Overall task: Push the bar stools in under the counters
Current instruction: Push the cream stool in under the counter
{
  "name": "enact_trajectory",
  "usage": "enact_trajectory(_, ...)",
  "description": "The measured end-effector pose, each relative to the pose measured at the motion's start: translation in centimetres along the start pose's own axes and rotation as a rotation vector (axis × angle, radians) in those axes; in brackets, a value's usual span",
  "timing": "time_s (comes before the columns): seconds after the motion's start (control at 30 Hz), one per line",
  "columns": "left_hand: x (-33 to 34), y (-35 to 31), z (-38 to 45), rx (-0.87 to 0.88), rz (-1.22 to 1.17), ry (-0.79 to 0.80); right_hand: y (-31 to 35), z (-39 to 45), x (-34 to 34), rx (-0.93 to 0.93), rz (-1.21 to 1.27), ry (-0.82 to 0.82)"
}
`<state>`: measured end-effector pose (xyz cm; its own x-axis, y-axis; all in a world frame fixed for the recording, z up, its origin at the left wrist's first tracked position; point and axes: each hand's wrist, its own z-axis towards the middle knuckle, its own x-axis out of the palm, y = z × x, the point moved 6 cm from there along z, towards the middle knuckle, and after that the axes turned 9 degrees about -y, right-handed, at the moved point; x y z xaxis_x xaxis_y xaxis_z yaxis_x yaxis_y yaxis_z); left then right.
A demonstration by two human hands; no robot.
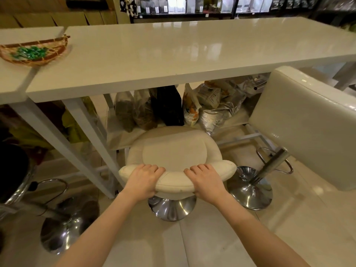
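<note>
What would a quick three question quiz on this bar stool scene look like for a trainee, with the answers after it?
1. True or false: both hands grip the backrest of the round cream stool.
2. Which lies in the woven basket on the counter? A) green shiny pieces B) red apples C) folded towels
3. Fill in: the square-backed stool to the right stands on a chrome ____.

Key
1. True: the left hand and right hand curl their fingers over the backrest's top edge.
2. A
3. Base
</note>
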<state>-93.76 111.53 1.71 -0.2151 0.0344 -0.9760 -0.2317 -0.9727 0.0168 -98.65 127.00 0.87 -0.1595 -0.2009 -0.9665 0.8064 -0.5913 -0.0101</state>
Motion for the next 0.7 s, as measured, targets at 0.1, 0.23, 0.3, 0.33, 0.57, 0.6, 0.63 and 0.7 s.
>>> enact_trajectory(0.1,0.1,-1.0,0.4,-0.006,-0.001,0.000,-1.0,-0.5,0.2,0.002,0.001,0.028)
enact_trajectory(0.23,0.4,-2.6,0.9,-0.048,0.009,0.001,-2.7,-0.9,0.4,-0.010,-0.003,0.075)
enact_trajectory(0.3,0.7,-3.3,1.1,-0.071,0.021,0.008,-3.4,-1.0,0.2,-0.026,-0.004,0.087)
enact_trajectory(0.33,0.8,-3.7,1.3,-0.082,0.026,0.014,-3.8,-1.1,0.2,-0.038,-0.002,0.096)
enact_trajectory(0.57,1.1,-5.8,2.2,-0.191,0.019,0.011,-6.3,-1.4,0.1,-0.129,0.012,0.133)
enact_trajectory(0.6,1.1,-6.1,2.4,-0.206,0.016,0.012,-6.6,-1.4,0.1,-0.143,0.011,0.136)
enact_trajectory(0.63,1.2,-6.4,2.5,-0.219,0.013,0.014,-6.9,-1.5,0.1,-0.156,0.013,0.134)
enact_trajectory(0.7,1.2,-6.8,2.7,-0.240,0.014,0.010,-7.5,-1.5,0.2,-0.179,0.024,0.126)
